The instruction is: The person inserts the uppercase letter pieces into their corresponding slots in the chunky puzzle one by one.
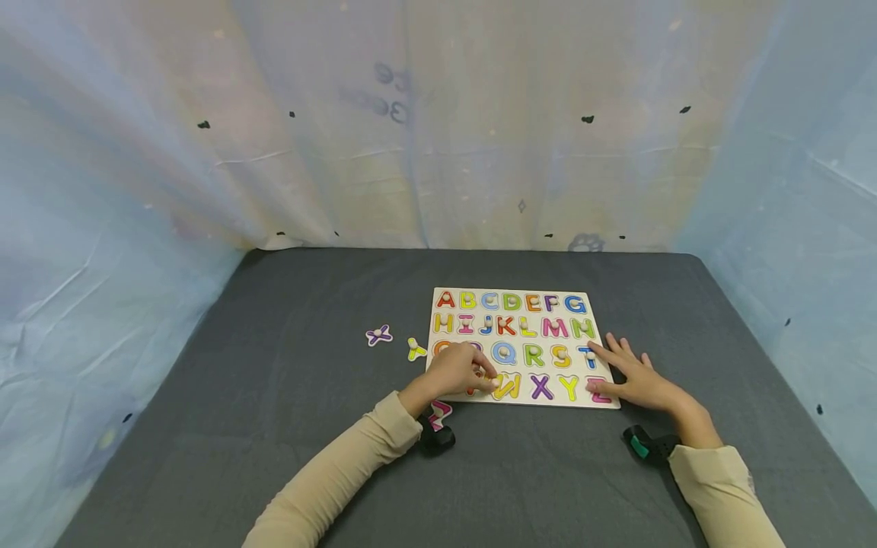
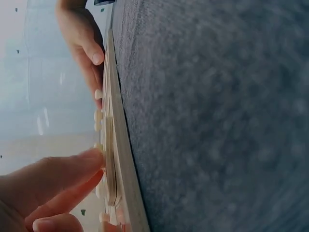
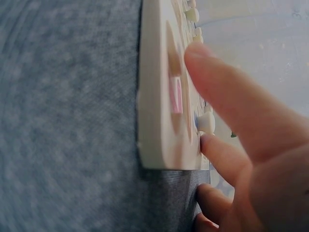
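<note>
A wooden alphabet puzzle board (image 1: 522, 403) with knobbed letters lies on the table. Over its bottom row, my left hand (image 1: 457, 368) pinches the knob of the orange-yellow W piece (image 1: 508, 387), which sits askew on its slot. In the left wrist view, thumb and finger meet at that knob, and the piece's edge (image 2: 111, 181) stands a little above the board's surface. My right hand (image 1: 640, 382) rests at the board's right edge with fingers spread, its thumb by the pink Z slot (image 1: 599, 391) and a fingertip near the blue T piece (image 1: 590, 358).
Left of the board lie a purple X piece (image 1: 379, 335) and a yellow Y piece (image 1: 416, 350). A pink Z piece (image 1: 440, 414) lies below the board, beside my left wrist. Cloth walls (image 1: 479, 175) stand behind and beside the dark grey table (image 1: 301, 304).
</note>
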A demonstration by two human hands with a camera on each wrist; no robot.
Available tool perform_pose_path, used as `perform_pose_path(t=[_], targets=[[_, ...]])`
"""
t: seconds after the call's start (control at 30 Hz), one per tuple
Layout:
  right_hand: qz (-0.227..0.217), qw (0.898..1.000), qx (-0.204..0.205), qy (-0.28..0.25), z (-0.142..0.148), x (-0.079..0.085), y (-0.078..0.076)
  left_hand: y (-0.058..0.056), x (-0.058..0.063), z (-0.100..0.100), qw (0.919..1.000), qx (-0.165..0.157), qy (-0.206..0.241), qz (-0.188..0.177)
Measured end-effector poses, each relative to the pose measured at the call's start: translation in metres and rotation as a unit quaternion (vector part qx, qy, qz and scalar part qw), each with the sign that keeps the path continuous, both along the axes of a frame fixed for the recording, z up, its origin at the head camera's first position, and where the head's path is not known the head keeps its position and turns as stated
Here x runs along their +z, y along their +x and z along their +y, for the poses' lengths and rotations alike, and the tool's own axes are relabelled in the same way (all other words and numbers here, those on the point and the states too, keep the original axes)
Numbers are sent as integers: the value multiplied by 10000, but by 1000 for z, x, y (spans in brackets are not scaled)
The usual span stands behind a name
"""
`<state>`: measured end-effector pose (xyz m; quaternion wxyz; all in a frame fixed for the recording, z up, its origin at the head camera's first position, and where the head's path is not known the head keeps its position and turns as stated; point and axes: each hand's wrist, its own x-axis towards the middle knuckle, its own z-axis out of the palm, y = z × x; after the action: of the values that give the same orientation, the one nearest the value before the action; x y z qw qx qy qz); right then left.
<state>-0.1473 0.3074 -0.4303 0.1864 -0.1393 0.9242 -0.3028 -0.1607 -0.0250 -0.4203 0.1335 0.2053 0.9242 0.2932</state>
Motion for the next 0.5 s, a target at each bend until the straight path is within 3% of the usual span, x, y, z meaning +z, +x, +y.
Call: perform_pose_path(t=[0.13, 0.5], targets=[[-5, 10000, -6, 15, -1, 1, 0, 1, 2, 2, 9998, -146, 73, 83], [-4, 10000, 18, 65, -1, 1, 0, 1, -4, 12, 9990, 206, 310, -258]])
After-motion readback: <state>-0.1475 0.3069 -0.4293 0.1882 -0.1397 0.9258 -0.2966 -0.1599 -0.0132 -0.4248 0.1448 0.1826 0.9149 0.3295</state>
